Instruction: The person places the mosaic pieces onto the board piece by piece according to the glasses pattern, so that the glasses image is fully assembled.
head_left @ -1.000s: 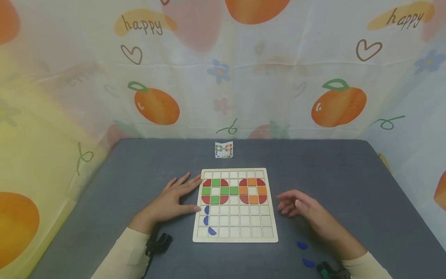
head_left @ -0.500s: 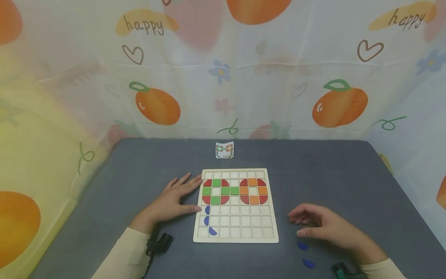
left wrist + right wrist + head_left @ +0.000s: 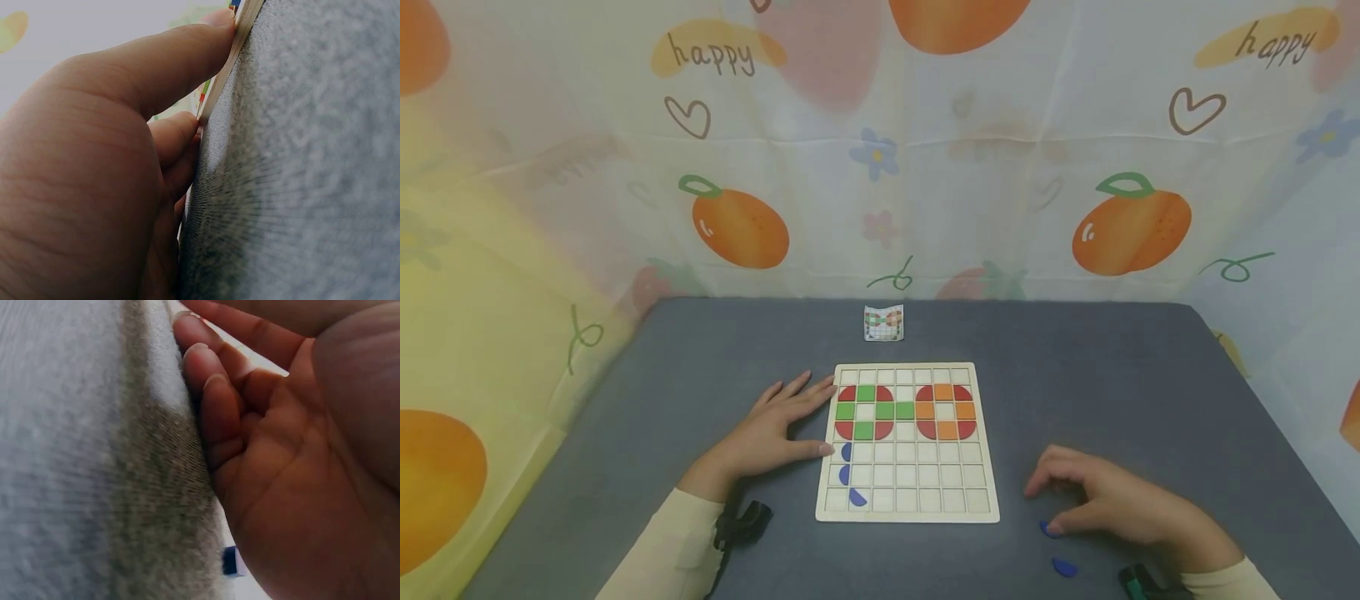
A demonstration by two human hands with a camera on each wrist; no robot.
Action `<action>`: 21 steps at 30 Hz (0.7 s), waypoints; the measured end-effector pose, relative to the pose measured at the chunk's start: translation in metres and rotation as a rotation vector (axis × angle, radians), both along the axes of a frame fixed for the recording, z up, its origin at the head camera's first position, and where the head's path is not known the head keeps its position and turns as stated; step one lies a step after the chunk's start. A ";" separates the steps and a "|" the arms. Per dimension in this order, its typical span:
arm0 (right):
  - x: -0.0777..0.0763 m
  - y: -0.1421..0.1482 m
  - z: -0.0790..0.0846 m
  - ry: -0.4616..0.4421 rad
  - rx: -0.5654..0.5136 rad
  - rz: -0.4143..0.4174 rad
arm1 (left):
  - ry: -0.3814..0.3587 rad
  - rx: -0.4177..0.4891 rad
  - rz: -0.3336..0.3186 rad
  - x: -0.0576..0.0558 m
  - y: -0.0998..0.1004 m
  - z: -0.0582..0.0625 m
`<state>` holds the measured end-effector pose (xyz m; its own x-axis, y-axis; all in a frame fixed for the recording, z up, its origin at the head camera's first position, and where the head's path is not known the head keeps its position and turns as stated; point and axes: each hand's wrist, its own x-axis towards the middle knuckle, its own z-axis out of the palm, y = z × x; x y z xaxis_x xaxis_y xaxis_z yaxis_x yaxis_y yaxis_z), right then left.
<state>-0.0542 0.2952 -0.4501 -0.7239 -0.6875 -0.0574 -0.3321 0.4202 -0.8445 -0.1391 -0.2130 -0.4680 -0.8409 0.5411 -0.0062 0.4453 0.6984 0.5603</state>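
My left hand (image 3: 767, 432) lies with fingers spread at the left edge of a pale wooden grid board (image 3: 917, 522); in the left wrist view its thumb (image 3: 187, 59) touches the board's side. Red, green and orange pieces fill cells in the upper board. Three blue half-round pieces (image 3: 845, 475) sit in its left column area. To the right of the board, my right hand (image 3: 1120, 504) is low over the table, its thumb tip at a loose blue half-round piece (image 3: 1046, 528), partly covered. The index fingertip stands apart from it. In the right wrist view the other fingers (image 3: 222, 419) are bent against the cloth.
Another blue half-round piece (image 3: 1064, 567) lies nearer on the grey table (image 3: 737, 333). A small printed pattern card (image 3: 883, 323) is behind the board. A patterned curtain (image 3: 970, 200) hangs along the table's back edge. Dark wrist devices (image 3: 745, 525) are worn on both arms.
My right hand has moved right and nearer from beside the board, then lowered its thumb to the upper loose blue piece. The left hand has stayed at the board.
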 end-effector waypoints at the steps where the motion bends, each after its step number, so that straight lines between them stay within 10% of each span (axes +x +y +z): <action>1: 0.000 0.000 0.000 -0.005 0.008 -0.001 | 0.000 -0.001 0.000 0.000 0.000 0.000; 13: 0.003 -0.008 -0.002 0.195 -0.053 0.044 | 0.006 -0.007 0.004 0.000 0.001 0.001; 21: 0.003 -0.011 -0.006 0.128 -0.049 -0.055 | 0.003 -0.006 0.005 0.000 0.001 0.001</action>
<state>-0.0512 0.2845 -0.4561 -0.7599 -0.6462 0.0705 -0.4158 0.4000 -0.8168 -0.1387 -0.2118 -0.4667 -0.8436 0.5369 -0.0066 0.4436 0.7039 0.5547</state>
